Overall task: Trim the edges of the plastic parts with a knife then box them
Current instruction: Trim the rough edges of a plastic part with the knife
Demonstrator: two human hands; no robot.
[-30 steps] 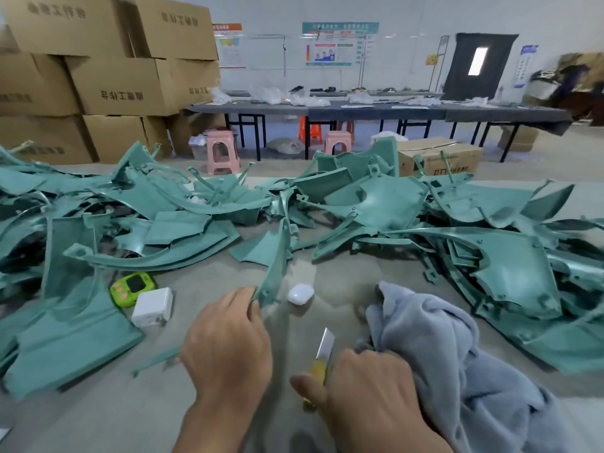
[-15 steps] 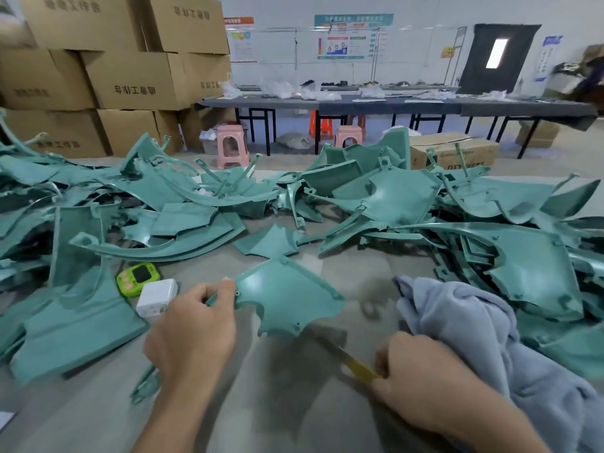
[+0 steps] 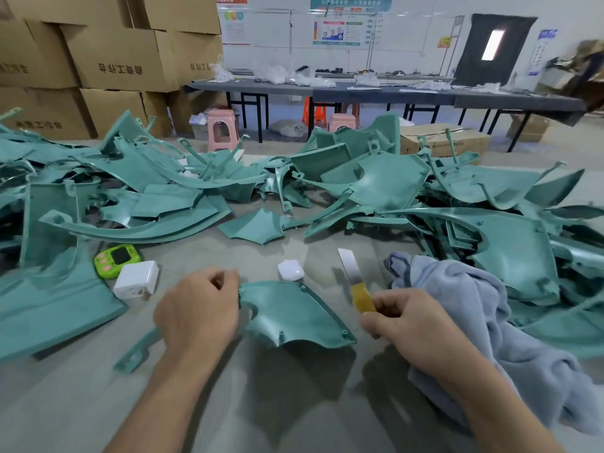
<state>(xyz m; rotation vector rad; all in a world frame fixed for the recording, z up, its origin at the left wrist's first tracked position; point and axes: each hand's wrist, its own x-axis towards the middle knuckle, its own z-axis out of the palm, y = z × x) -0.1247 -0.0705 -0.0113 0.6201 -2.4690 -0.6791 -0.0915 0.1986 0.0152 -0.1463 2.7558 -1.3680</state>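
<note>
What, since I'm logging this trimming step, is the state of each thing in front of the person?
plastic part: held up by its left edge, blade not on it.
left hand: grips the plastic part's left edge.
knife: blade pointing up and away, clear of the part.
right hand: grips the knife's yellow handle.
earbud case: lid shut.
grey cloth: crumpled beside the right hand.

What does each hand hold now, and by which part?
The left hand grips the green plastic part by its left edge. The right hand grips the knife by its yellow handle, blade pointing away.
</note>
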